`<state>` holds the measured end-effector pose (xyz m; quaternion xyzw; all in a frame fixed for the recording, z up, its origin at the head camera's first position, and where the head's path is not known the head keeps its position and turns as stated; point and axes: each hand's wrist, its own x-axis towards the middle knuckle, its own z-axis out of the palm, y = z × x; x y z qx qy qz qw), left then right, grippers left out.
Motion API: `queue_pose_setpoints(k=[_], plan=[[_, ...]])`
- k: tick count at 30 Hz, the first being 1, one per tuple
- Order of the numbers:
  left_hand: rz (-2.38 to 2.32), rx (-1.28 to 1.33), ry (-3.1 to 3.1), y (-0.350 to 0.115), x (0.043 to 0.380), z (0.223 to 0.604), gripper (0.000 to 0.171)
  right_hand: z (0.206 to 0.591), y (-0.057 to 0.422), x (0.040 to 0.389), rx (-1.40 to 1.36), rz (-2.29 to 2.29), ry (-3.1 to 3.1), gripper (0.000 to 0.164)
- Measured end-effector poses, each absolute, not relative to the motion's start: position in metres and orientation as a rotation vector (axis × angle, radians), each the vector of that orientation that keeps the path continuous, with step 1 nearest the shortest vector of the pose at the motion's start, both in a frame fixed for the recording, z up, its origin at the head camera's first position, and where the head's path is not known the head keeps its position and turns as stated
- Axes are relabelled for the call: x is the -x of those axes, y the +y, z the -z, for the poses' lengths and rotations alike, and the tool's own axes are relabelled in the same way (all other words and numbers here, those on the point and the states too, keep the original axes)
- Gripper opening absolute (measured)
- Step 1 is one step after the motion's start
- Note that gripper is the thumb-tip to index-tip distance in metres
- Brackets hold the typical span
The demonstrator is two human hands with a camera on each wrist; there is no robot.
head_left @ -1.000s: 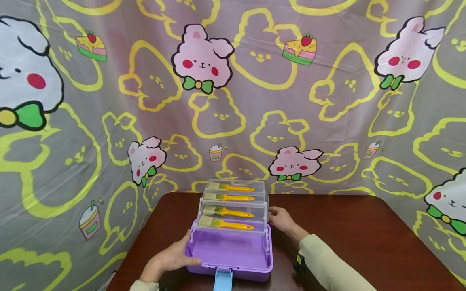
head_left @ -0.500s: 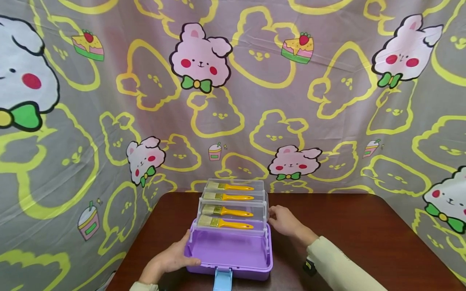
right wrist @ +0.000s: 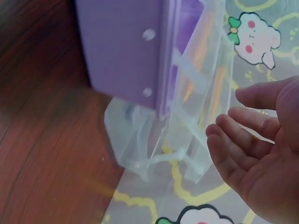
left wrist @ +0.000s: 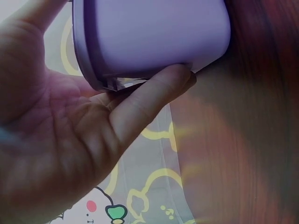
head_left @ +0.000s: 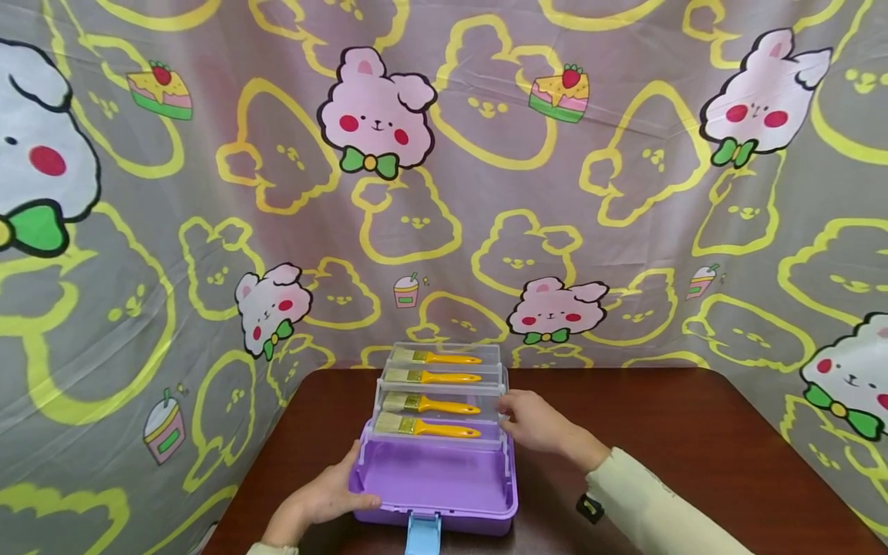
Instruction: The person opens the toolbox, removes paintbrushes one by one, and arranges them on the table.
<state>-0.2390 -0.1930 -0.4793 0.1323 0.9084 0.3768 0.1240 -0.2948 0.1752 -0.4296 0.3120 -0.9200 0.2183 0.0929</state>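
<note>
A purple toolbox (head_left: 479, 524) with a light blue latch (head_left: 424, 532) stands opened on the table. Its clear tiered trays (head_left: 491, 433) are spread up and back, holding several paintbrushes (head_left: 444, 428) with yellow handles and pale bristles. My left hand (head_left: 321, 493) grips the toolbox's front left corner, thumb at the front edge and fingers along the left side. In the left wrist view, that hand (left wrist: 60, 130) lies against the purple wall. My right hand (head_left: 544, 422) is at the right end of the trays. Its fingers (right wrist: 233, 135) are loosely bent, holding nothing, in the right wrist view.
The dark reddish-brown table (head_left: 666, 455) extends to both sides of the toolbox. A curtain (head_left: 479, 231) printed with cartoon animals hangs behind and around it. The toolbox's clear lid (right wrist: 126, 135) hangs back behind the purple body in the right wrist view.
My right hand has moved from behind the trays' right side slightly forward and left, to the tray ends. My left hand stays on the toolbox. The view has shifted slightly.
</note>
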Motion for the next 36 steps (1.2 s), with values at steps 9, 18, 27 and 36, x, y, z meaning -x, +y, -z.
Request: queue_pose_setpoints(k=[9,18,27,36], plan=[[-1.101,-0.427,2.66,-0.193,0.238,0.482,0.113,0.428,0.158,0.296,-0.977,-0.89,-2.782,0.021],[-1.103,-0.396,2.649,-0.193,0.237,0.482,0.114,0.436,0.144,0.302,-1.003,-0.921,-2.78,0.025],[-1.122,-0.423,2.646,-0.194,0.237,0.48,0.113,0.444,0.138,0.309,-1.025,-0.889,-2.822,0.03],[-1.111,-0.407,2.653,-0.194,0.237,0.481,0.114,0.446,0.133,0.309,-1.109,-0.8,-2.819,0.017]])
